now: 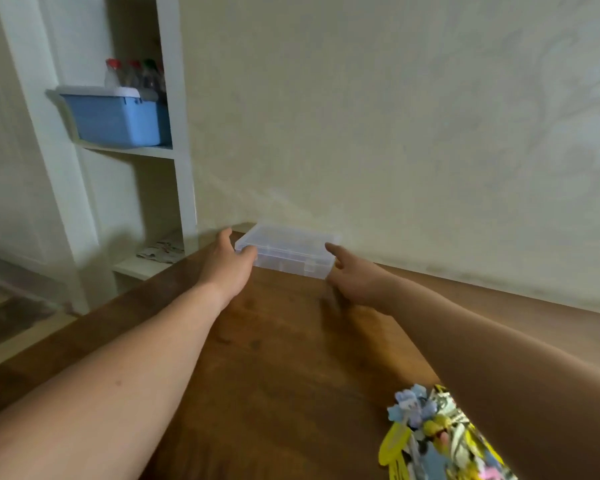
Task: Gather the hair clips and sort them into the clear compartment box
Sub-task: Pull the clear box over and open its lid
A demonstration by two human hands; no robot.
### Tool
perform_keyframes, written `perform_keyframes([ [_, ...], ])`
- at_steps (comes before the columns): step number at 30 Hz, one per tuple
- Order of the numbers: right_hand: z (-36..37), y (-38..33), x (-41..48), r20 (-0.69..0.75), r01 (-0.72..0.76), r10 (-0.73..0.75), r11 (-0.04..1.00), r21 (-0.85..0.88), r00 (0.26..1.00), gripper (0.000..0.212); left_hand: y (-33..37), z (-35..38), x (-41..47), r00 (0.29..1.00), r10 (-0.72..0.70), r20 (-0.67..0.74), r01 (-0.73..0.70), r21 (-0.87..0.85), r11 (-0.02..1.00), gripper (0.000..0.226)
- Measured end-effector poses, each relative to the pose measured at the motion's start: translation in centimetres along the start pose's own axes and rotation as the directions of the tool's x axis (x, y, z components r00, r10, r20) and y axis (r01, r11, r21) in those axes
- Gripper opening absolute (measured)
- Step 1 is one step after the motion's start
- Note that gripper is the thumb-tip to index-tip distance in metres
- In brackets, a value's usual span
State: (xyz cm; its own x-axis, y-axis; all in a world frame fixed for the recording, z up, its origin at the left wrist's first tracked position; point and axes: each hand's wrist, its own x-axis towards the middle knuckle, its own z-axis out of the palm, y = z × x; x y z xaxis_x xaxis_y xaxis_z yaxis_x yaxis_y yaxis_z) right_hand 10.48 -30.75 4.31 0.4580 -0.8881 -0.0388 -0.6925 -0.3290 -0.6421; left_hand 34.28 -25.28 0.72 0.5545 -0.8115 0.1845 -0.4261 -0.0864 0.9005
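Box [287,251] between left hand [227,264], right hand [354,273]

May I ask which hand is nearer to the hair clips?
Right. The right hand is at the right end of the clear box, up the table from the hair clips; the left hand is at its left end, farther across.
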Motion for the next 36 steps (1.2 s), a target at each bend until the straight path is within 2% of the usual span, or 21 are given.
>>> perform_keyframes([
  [5, -0.4, 1.2, 0.1, 0.005, -0.018, 0.018, 0.999, 0.031, 1.000, 0.063, -0.1, 0.5, 0.0, 0.996, 0.013, 0.094, -0.017, 0.038, 0.999, 0.072],
  [10, -4.8, 6.7, -5.4, -0.069, -0.036, 0.042, 0.996, 0.077, 0.997, 0.049, 2.2, 2.8, -4.1, 0.966, 0.062, 0.252, -0.091, 0.108, 0.990, 0.069],
  [11, -5.7, 8.2, -7.1, -0.108, -0.038, 0.046, 0.996, 0.080, 0.993, 0.047, 3.1, 3.7, -5.5, 0.952, 0.074, 0.296, -0.109, 0.104, 0.989, 0.059],
  [13, -7.3, 11.2, -11.1, -0.195, -0.041, 0.058, 0.995, 0.091, 0.979, 0.042, 4.5, 6.2, -8.0, 0.920, 0.114, 0.375, -0.164, 0.105, 0.981, 0.019],
  [19, -9.5, 17.1, -19.7, -0.456, -0.094, 0.173, 0.977, 0.190, 0.873, 0.039, 7.5, 12.1, -14.4, 0.863, 0.220, 0.454, -0.259, 0.025, 0.965, 0.018],
  [22, -9.1, 17.6, -21.4, -0.508, -0.074, 0.161, 0.980, 0.187, 0.846, 0.040, 7.6, 12.7, -15.9, 0.857, 0.261, 0.444, -0.284, -0.015, 0.959, 0.033],
  [27, -8.9, 18.5, -22.2, -0.495, -0.071, 0.158, 0.979, 0.189, 0.855, 0.058, 7.5, 12.5, -17.0, 0.858, 0.290, 0.423, -0.321, 0.002, 0.947, 0.039],
  [30, -8.8, 18.5, -22.0, -0.482, -0.039, 0.117, 0.985, 0.168, 0.868, 0.052, 6.8, 12.6, -16.8, 0.864, 0.291, 0.411, -0.338, 0.046, 0.940, 0.052],
  [36, -8.7, 19.6, -21.1, -0.495, -0.059, 0.097, 0.994, 0.092, 0.864, 0.067, 6.9, 12.8, -16.6, 0.866, 0.285, 0.411, -0.352, 0.095, 0.931, 0.045],
])
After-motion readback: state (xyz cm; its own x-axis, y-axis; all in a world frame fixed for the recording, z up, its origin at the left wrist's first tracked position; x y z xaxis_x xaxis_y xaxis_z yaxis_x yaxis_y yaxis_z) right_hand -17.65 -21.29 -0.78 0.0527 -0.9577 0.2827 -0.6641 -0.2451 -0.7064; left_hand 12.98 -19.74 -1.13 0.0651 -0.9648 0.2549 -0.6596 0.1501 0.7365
